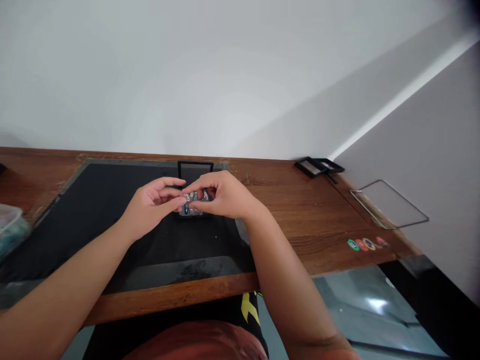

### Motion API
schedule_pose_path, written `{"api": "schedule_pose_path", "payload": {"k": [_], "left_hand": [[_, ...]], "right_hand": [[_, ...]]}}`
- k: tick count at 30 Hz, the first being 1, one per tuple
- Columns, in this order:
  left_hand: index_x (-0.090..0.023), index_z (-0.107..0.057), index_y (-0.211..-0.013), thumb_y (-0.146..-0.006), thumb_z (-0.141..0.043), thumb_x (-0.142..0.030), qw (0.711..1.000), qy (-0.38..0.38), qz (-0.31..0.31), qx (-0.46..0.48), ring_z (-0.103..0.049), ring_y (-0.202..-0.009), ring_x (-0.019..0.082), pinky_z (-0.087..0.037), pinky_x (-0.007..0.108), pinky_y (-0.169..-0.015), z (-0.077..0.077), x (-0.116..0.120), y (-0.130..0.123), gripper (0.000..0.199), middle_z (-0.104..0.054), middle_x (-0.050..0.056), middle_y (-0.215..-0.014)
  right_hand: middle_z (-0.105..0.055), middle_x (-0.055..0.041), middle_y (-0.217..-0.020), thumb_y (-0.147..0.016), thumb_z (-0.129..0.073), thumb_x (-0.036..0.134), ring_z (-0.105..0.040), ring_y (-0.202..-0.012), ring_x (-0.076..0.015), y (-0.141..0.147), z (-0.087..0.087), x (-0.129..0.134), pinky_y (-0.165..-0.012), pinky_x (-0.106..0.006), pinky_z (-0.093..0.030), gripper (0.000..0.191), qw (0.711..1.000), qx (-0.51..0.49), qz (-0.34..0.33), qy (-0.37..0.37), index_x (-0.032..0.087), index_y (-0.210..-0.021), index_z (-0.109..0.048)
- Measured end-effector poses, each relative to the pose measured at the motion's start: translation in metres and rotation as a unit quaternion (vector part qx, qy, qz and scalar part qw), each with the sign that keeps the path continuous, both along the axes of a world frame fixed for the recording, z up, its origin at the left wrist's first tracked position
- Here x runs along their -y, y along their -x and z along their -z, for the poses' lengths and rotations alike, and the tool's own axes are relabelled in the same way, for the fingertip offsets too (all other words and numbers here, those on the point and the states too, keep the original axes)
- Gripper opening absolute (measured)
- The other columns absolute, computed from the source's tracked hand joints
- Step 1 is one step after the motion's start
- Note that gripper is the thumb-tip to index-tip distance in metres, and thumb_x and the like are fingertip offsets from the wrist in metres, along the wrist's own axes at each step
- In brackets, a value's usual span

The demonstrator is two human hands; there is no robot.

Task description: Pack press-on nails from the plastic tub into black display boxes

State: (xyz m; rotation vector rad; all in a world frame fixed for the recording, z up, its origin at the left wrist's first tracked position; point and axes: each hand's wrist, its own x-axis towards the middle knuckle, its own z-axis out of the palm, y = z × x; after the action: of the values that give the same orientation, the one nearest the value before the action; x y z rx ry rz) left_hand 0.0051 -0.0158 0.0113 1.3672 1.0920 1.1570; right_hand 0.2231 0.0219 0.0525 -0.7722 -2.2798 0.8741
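Note:
A small black box [186,215] lies on the black mat, its framed lid [195,163] raised at the back. Small shiny silver and bluish pieces [196,211] fill the part of it that shows. My left hand [152,202] reaches over the box's left side, thumb and fingertips drawn together around something too small to name. From the right, my right hand [229,194] curves over the box, its index fingertip meeting the left fingertips and its thumb low over the pieces. Whatever its fingers pinch is hidden.
Beneath the box, the black mat [112,200] covers part of the wooden table [277,210]. Two black framed cases [311,167] lie at the back right. A thin metal frame [405,200] leans by the wall, near several round stickers [369,244]. A clear plastic tub [11,222] stands far left.

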Motion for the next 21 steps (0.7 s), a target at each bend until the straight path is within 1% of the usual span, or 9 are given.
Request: {"api": "schedule_pose_path", "payload": {"k": [4,7,10,13,17,21], "left_hand": [[-0.019,-0.074,-0.112,-0.070,-0.091,-0.040,1.000,0.023,0.011,0.017,-0.070,-0.067,0.014,-0.062,0.030,-0.073,0.0007,0.0001,0.0001,0.049,-0.081,0.006,-0.087],[-0.019,-0.076,-0.109,-0.070,-0.092,-0.038,0.999,0.034,0.009,0.026,-0.070,-0.066,0.013,-0.061,0.028,-0.072,0.0000,-0.0003,-0.0001,0.046,-0.081,0.005,-0.085],[-0.020,-0.076,-0.109,-0.070,-0.092,-0.035,0.998,0.035,0.012,0.044,-0.071,-0.068,0.013,-0.061,0.026,-0.072,-0.0016,-0.0002,-0.0004,0.044,-0.081,0.004,-0.085],[-0.020,-0.076,-0.110,-0.070,-0.092,-0.036,0.998,0.030,0.015,0.045,-0.072,-0.069,0.014,-0.062,0.027,-0.072,-0.0025,0.0007,-0.0005,0.046,-0.081,0.005,-0.086],[-0.019,-0.076,-0.113,-0.070,-0.091,-0.038,0.999,0.029,0.022,0.037,-0.074,-0.072,0.016,-0.062,0.029,-0.073,-0.0014,0.0014,-0.0002,0.049,-0.081,0.007,-0.089],[-0.021,-0.076,-0.112,-0.073,-0.090,-0.036,0.997,0.037,0.026,0.054,-0.074,-0.078,0.016,-0.061,0.025,-0.073,-0.0010,0.0003,0.0002,0.045,-0.081,0.006,-0.094]], "right_hand": [[-0.073,-0.0014,-0.087,-0.078,-0.075,0.022,-0.059,-0.074,-0.0108,-0.0010,0.0006,0.0009,-0.067,-0.025,-0.041,0.027,1.000,0.013,0.001,0.019,0.019,-0.104,-0.080],[-0.074,-0.0015,-0.088,-0.077,-0.075,0.024,-0.060,-0.075,-0.0112,-0.0011,0.0001,0.0016,-0.068,-0.025,-0.042,0.027,1.000,0.014,0.006,0.016,0.020,-0.104,-0.081],[-0.071,-0.0004,-0.081,-0.078,-0.074,0.025,-0.058,-0.071,-0.0109,-0.0003,-0.0024,0.0035,-0.068,-0.026,-0.042,0.028,1.000,-0.001,0.028,-0.014,0.019,-0.105,-0.081],[-0.066,0.0017,-0.073,-0.079,-0.074,0.028,-0.054,-0.067,-0.0101,0.0008,-0.0056,0.0061,-0.066,-0.026,-0.041,0.031,0.998,0.004,0.051,-0.036,0.020,-0.108,-0.081],[-0.067,0.0020,-0.074,-0.077,-0.073,0.029,-0.054,-0.067,-0.0101,0.0027,-0.0073,0.0081,-0.067,-0.025,-0.041,0.032,0.996,0.029,0.062,-0.050,0.020,-0.107,-0.080],[-0.069,0.0008,-0.082,-0.076,-0.071,0.025,-0.058,-0.074,-0.0113,0.0057,-0.0056,0.0085,-0.073,-0.025,-0.042,0.029,0.993,0.023,0.055,-0.101,0.019,-0.103,-0.078]]}}
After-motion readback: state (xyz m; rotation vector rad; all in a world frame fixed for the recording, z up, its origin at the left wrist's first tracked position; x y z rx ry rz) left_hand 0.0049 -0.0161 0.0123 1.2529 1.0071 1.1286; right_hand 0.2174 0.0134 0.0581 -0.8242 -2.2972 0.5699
